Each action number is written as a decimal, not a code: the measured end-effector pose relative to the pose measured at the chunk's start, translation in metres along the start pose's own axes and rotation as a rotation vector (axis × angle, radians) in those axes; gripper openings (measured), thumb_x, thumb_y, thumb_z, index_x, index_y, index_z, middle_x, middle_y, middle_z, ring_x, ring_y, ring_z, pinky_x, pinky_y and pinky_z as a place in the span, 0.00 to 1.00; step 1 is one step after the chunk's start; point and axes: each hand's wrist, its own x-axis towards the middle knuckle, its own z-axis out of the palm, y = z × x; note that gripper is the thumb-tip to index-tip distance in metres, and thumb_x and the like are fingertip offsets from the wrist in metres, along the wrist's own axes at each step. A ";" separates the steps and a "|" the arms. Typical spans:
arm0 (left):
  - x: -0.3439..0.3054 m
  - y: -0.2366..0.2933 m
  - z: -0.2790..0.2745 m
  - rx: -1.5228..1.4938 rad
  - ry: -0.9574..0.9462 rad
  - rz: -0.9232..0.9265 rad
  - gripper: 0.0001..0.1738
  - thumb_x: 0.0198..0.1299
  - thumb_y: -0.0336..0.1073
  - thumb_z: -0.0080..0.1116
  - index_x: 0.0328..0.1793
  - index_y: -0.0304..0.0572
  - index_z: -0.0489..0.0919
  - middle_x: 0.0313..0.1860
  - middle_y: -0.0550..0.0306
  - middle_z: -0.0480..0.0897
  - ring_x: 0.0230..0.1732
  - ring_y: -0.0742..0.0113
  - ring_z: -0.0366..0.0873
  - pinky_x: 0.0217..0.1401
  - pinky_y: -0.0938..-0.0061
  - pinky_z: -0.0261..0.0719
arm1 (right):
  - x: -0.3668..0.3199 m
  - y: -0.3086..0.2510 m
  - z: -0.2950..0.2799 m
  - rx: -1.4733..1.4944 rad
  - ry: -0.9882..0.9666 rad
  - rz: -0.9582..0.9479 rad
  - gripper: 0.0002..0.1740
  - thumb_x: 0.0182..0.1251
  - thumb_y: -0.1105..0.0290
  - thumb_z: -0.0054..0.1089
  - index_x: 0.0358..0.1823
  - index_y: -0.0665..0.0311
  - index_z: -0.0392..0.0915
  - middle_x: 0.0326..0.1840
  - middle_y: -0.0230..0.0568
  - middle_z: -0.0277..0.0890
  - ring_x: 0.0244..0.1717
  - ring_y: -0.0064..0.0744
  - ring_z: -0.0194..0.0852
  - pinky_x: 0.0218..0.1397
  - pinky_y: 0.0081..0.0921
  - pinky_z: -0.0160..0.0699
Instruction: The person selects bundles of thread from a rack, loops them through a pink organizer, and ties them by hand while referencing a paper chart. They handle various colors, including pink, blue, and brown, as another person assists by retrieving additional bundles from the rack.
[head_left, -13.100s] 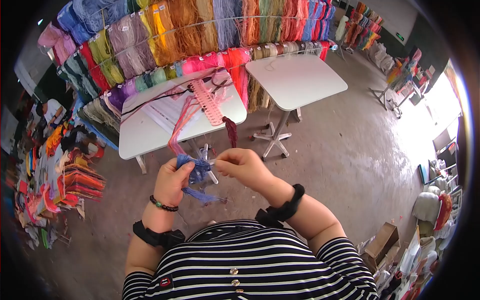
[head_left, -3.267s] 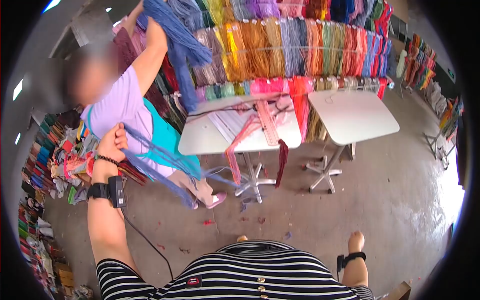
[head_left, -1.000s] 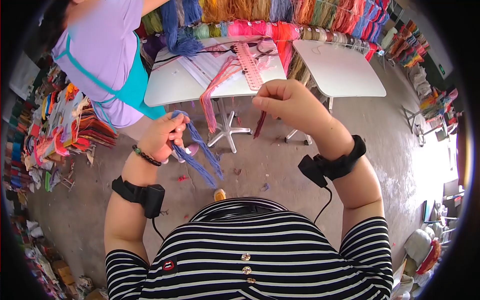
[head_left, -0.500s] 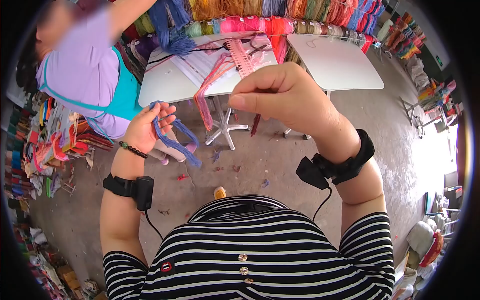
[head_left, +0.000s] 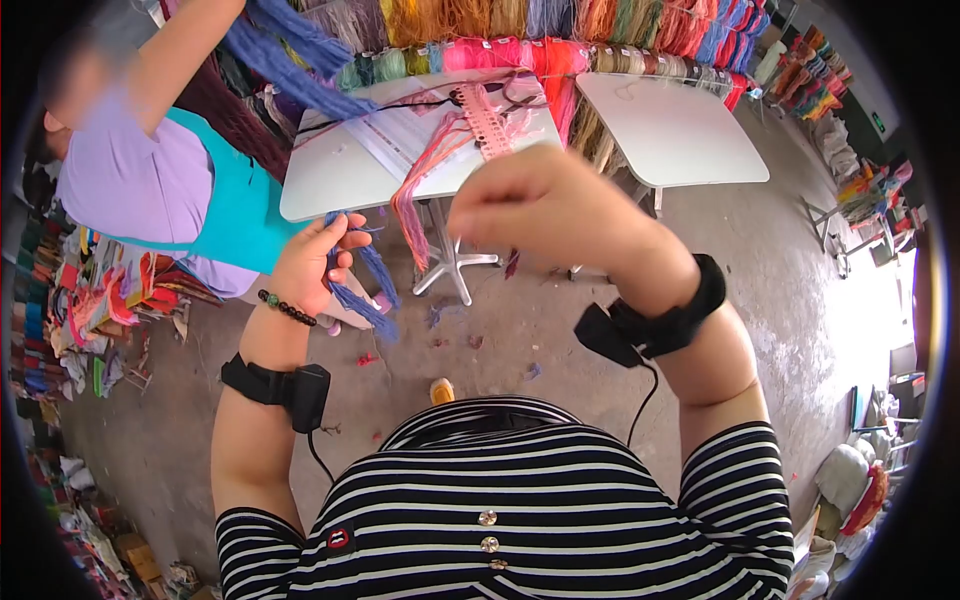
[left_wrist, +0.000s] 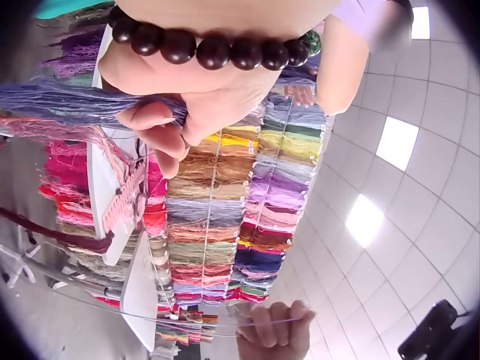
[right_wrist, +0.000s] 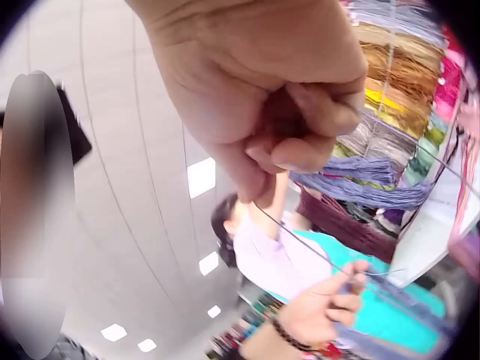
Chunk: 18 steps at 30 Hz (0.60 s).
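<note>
A bundle of blue yarn [head_left: 368, 285] hangs from my left hand [head_left: 312, 262], whose fingers and thumb curl round it. The left wrist view shows the blue strands [left_wrist: 67, 101] running out between the left fingers [left_wrist: 161, 135]. My right hand [head_left: 540, 205] is raised to the right of the left one, somewhat blurred. In the right wrist view the right hand [right_wrist: 262, 105] pinches a thin thread [right_wrist: 300, 238] between thumb and fingertip, and the thread stretches toward the left hand [right_wrist: 319, 307] and its yarn.
A person in a teal apron [head_left: 245, 205] stands at the left, holding thick blue skeins [head_left: 290, 65]. Ahead, a white table [head_left: 325, 180] bears papers and a pink holed strip [head_left: 482, 120] with threads. Another white table [head_left: 680, 135] stands to its right. Colourful yarn [head_left: 430, 25] hangs behind.
Since half a second ago, my left hand has shifted slightly right, and the right hand has moved a little left and down. The other person's blue skeins have swung across the table's left corner.
</note>
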 end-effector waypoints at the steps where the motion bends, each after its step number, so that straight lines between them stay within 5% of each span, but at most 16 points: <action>1: 0.001 0.000 0.001 0.001 -0.011 0.003 0.13 0.68 0.43 0.52 0.49 0.44 0.77 0.33 0.65 0.81 0.23 0.85 0.67 0.18 0.89 0.60 | -0.001 0.005 -0.002 0.202 0.123 0.051 0.09 0.61 0.67 0.64 0.36 0.67 0.82 0.24 0.32 0.76 0.26 0.17 0.71 0.30 0.19 0.71; 4: 0.003 -0.001 -0.003 0.005 -0.031 -0.005 0.12 0.69 0.43 0.51 0.49 0.44 0.77 0.33 0.65 0.81 0.23 0.85 0.67 0.18 0.89 0.59 | -0.005 0.049 0.013 -0.282 -0.084 0.184 0.09 0.60 0.67 0.64 0.35 0.66 0.82 0.23 0.36 0.76 0.25 0.20 0.71 0.31 0.22 0.72; 10: 0.002 0.004 0.008 0.001 -0.041 -0.028 0.13 0.69 0.43 0.50 0.49 0.43 0.76 0.33 0.64 0.81 0.22 0.86 0.67 0.18 0.90 0.61 | -0.005 0.035 0.030 -0.167 -0.019 -0.004 0.10 0.59 0.67 0.64 0.36 0.68 0.81 0.23 0.41 0.77 0.23 0.28 0.72 0.30 0.25 0.70; 12: 0.002 0.006 0.018 0.000 -0.043 -0.022 0.13 0.70 0.43 0.49 0.51 0.43 0.75 0.36 0.61 0.82 0.27 0.81 0.75 0.23 0.89 0.69 | -0.003 0.026 0.036 -0.186 -0.006 -0.079 0.10 0.58 0.67 0.64 0.35 0.67 0.81 0.24 0.42 0.77 0.23 0.31 0.72 0.30 0.26 0.70; 18: -0.003 0.011 0.036 -0.025 -0.065 0.012 0.14 0.70 0.43 0.47 0.52 0.42 0.74 0.39 0.56 0.82 0.35 0.73 0.81 0.32 0.84 0.78 | 0.011 0.035 0.045 -0.371 -0.043 0.009 0.11 0.57 0.65 0.64 0.33 0.66 0.81 0.26 0.43 0.77 0.25 0.38 0.74 0.30 0.29 0.71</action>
